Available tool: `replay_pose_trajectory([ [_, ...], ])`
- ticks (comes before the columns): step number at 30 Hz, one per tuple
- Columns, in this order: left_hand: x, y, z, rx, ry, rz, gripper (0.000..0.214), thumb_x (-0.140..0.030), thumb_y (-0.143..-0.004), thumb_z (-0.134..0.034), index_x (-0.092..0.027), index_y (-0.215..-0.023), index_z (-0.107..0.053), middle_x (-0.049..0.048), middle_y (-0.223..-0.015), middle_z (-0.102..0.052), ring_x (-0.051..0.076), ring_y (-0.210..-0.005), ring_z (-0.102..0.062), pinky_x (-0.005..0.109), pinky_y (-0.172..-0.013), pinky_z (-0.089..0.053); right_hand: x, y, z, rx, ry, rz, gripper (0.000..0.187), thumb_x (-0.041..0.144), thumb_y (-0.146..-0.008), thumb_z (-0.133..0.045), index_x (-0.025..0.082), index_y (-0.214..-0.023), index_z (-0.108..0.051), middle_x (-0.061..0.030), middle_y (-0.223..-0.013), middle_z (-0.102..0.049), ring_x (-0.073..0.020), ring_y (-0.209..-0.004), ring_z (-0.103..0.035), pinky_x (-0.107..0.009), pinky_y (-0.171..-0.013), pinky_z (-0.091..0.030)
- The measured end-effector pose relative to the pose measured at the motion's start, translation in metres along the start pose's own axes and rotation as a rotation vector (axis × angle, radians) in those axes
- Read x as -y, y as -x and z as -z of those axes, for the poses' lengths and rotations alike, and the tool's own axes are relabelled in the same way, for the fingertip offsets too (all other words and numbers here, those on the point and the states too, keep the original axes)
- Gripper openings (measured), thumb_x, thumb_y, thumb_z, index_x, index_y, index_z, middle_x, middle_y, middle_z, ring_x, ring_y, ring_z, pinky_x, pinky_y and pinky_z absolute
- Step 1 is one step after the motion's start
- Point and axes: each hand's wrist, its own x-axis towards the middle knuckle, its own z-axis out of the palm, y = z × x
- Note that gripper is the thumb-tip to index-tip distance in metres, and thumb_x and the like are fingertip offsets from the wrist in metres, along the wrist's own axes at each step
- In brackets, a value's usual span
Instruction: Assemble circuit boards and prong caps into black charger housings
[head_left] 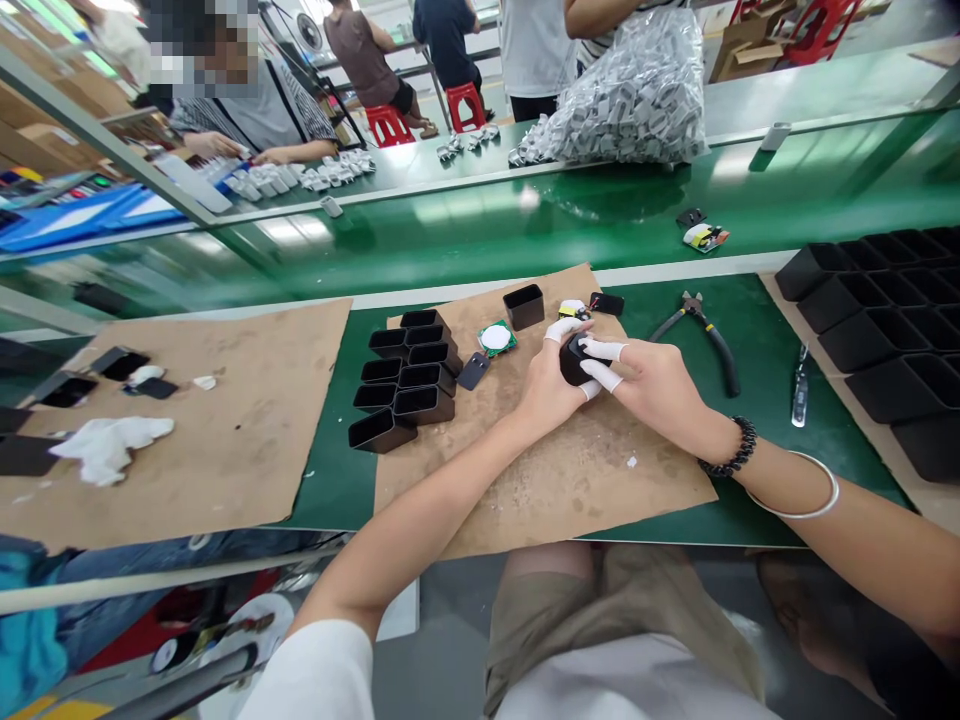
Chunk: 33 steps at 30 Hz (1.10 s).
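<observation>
Centrally, over a brown paper sheet (525, 480) on the green tabletop (330, 460), two hands grip one small black box-shaped piece (573, 362) between them. The left hand (551, 375) wraps its near and left sides; the right hand (652, 375) presses white-covered fingertips (604, 376) against it. One face is turned up towards the right fingers, but they hide so much that its long axis cannot be told.

To the left, nine black rectangular open-topped plastic cases (424, 378) stand close together in two uneven columns, five and four, mouths upward. One more black open case (523, 307) stands apart, also mouth up. Between them lie one green circuit board with a white disc (496, 338) and one dark flat rounded plate (474, 371).

Beyond the hands are one yellow-and-white component (573, 309) and one black flat piece (607, 303). On the right, one pair of black-handled pliers (691, 305) lies with its jaws pointing away from the person and handles spread, near one slim silvery tool (800, 390).
</observation>
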Motion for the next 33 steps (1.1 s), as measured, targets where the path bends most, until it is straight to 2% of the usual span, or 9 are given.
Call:
replay_pose_trajectory([
  [4,0.006,0.002,-0.001,-0.044,-0.006,0.001,0.071,-0.011,-0.068,-0.075,-0.028,-0.129,-0.045,0.0082,-0.138,-0.066,0.031,-0.133,-0.062,0.051,-0.115,-0.047,0.001,0.002,-0.004,0.002,-0.120,-0.092,0.024,0.023,-0.089,-0.069,0.027,-0.110,-0.079,-0.0046,-0.120,-0.078,-0.0319,-0.109,-0.076,-0.048,-0.094,-0.064],
  [8,0.009,0.003,-0.003,-0.090,0.014,0.034,0.072,-0.012,-0.069,-0.074,-0.026,-0.131,-0.041,0.0118,-0.140,-0.065,0.032,-0.133,-0.062,0.055,-0.115,-0.046,-0.005,0.001,-0.009,0.045,-0.255,-0.163,0.033,0.021,-0.083,-0.075,0.022,-0.116,-0.076,-0.0070,-0.117,-0.079,-0.0280,-0.100,-0.078,-0.043,-0.090,-0.066],
  [11,0.005,0.002,-0.001,-0.039,0.088,-0.025,0.073,-0.014,-0.069,-0.073,-0.024,-0.133,-0.037,0.0156,-0.145,-0.060,0.031,-0.137,-0.058,0.055,-0.119,-0.042,-0.012,-0.002,-0.006,0.043,-0.282,-0.144,0.027,0.021,-0.083,-0.072,0.021,-0.110,-0.076,-0.0056,-0.112,-0.080,-0.0253,-0.097,-0.078,-0.041,-0.087,-0.067],
  [14,-0.002,-0.001,0.006,-0.005,0.172,-0.098,0.067,-0.011,-0.071,-0.066,-0.025,-0.131,-0.040,0.0137,-0.144,-0.060,0.029,-0.141,-0.054,0.052,-0.123,-0.038,-0.013,-0.007,0.005,0.025,-0.214,-0.075,0.024,0.023,-0.082,-0.073,0.021,-0.106,-0.077,-0.0051,-0.106,-0.081,-0.0248,-0.090,-0.079,-0.039,-0.082,-0.067],
  [18,-0.006,-0.002,0.015,-0.228,0.192,-0.119,0.054,-0.011,-0.076,-0.059,-0.025,-0.126,-0.044,0.0091,-0.129,-0.066,0.025,-0.130,-0.061,0.050,-0.121,-0.039,-0.013,-0.009,0.012,-0.119,-0.047,0.039,0.027,0.025,-0.085,-0.071,0.025,-0.112,-0.076,-0.0061,-0.111,-0.080,-0.0268,-0.097,-0.077,-0.042,-0.087,-0.064],
  [22,-0.005,0.000,0.015,-0.412,0.105,-0.027,0.043,-0.016,-0.082,-0.062,-0.025,-0.121,-0.047,0.0075,-0.121,-0.065,0.023,-0.122,-0.062,0.047,-0.116,-0.040,-0.018,-0.007,0.003,0.087,0.134,0.091,0.028,0.019,-0.086,-0.066,0.023,-0.113,-0.076,-0.0086,-0.103,-0.080,-0.0263,-0.088,-0.077,-0.037,-0.077,-0.063],
  [24,-0.004,0.001,0.014,-0.441,0.079,0.002,0.040,-0.016,-0.083,-0.062,-0.024,-0.120,-0.049,0.0073,-0.119,-0.064,0.023,-0.120,-0.062,0.046,-0.116,-0.040,-0.020,-0.006,0.001,0.133,0.153,0.089,0.029,0.020,-0.085,-0.067,0.021,-0.113,-0.076,-0.0085,-0.098,-0.081,-0.0259,-0.083,-0.077,-0.036,-0.073,-0.062],
  [29,-0.001,0.000,0.012,-0.433,0.068,-0.004,0.038,-0.016,-0.082,-0.061,-0.024,-0.118,-0.050,0.0073,-0.118,-0.064,0.023,-0.118,-0.062,0.046,-0.114,-0.041,-0.019,-0.004,0.002,-0.046,0.021,0.080,0.030,0.023,-0.088,-0.065,0.023,-0.117,-0.073,-0.0078,-0.114,-0.079,-0.0276,-0.102,-0.076,-0.041,-0.089,-0.062],
  [33,0.002,0.000,0.011,-0.427,0.045,-0.003,0.040,-0.014,-0.081,-0.061,-0.024,-0.119,-0.050,0.0066,-0.119,-0.065,0.022,-0.118,-0.062,0.046,-0.117,-0.039,-0.021,0.000,-0.005,0.104,0.048,0.078,0.030,0.022,-0.089,-0.062,0.017,-0.117,-0.072,-0.0143,-0.112,-0.078,-0.0305,-0.097,-0.076,-0.043,-0.082,-0.063],
])
